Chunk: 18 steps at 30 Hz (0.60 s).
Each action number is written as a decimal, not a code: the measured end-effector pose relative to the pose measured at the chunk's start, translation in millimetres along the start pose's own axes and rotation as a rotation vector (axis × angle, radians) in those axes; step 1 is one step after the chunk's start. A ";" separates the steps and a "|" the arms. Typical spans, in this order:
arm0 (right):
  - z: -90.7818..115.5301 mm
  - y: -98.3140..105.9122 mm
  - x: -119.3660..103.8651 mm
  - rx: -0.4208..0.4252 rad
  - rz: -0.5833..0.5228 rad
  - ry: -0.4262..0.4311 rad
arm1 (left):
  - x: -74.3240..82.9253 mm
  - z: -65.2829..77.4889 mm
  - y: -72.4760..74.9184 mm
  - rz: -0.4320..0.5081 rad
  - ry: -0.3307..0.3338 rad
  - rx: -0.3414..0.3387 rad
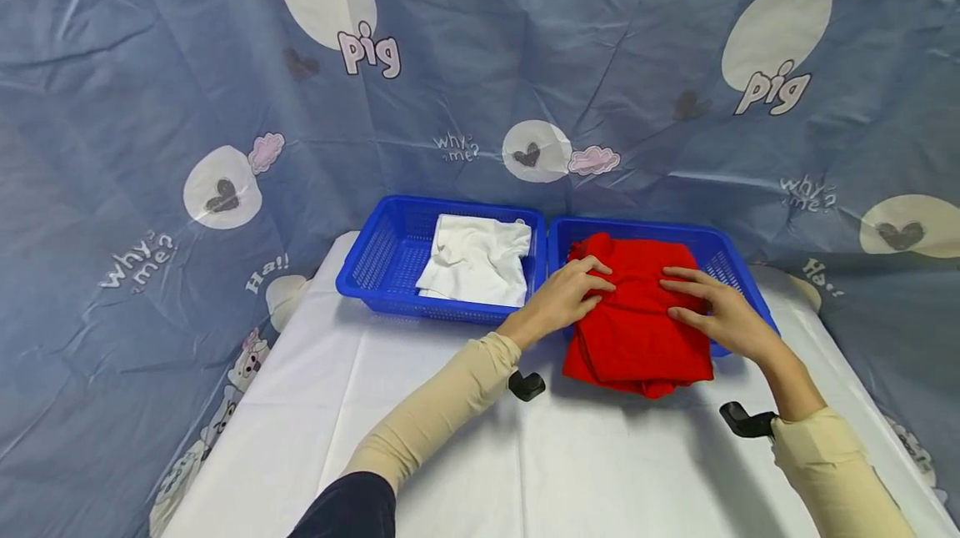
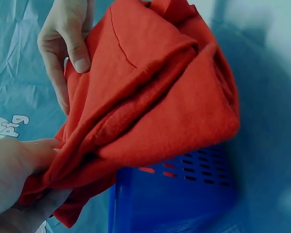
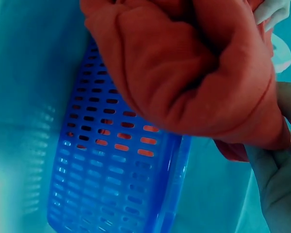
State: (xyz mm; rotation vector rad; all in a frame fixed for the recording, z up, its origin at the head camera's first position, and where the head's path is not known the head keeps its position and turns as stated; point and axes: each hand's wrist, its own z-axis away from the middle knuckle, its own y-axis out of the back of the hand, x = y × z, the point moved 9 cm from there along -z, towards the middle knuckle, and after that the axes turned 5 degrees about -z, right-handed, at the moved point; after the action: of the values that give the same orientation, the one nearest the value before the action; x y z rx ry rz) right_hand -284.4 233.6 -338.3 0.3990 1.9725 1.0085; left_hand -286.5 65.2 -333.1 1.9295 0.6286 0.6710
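A folded red garment lies bunched over the right blue basket, its near end overhanging the front rim. My left hand grips its left side; in the left wrist view the thumb and fingers of that left hand pinch the red fabric. On the opposite side my right hand holds the garment's edge, and the right wrist view has the thumb and fingers of this right hand closed on a corner of the cloth. Much of the basket's inside is hidden beneath the garment.
Directly left stands a second blue basket, with a folded white garment inside. Both baskets sit on a white-covered table, backed by a blue printed curtain. Black wrist mounts hang below the forearms.
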 end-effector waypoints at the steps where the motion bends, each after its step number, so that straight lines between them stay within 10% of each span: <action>1: -1.4 -0.5 1.4 -0.002 0.004 -0.008 | -0.7 -0.9 -0.5 -0.003 0.000 -0.003; 18: -26.8 0.4 21.4 -0.072 -0.004 -0.067 | -19.3 -25.9 -9.0 -0.019 0.014 -0.069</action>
State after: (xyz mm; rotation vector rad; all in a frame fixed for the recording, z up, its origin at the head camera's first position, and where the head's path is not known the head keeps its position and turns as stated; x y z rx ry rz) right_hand -318.6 233.3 -341.7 0.3847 1.8709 1.0472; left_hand -319.4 71.8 -334.8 1.8543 0.6241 0.6858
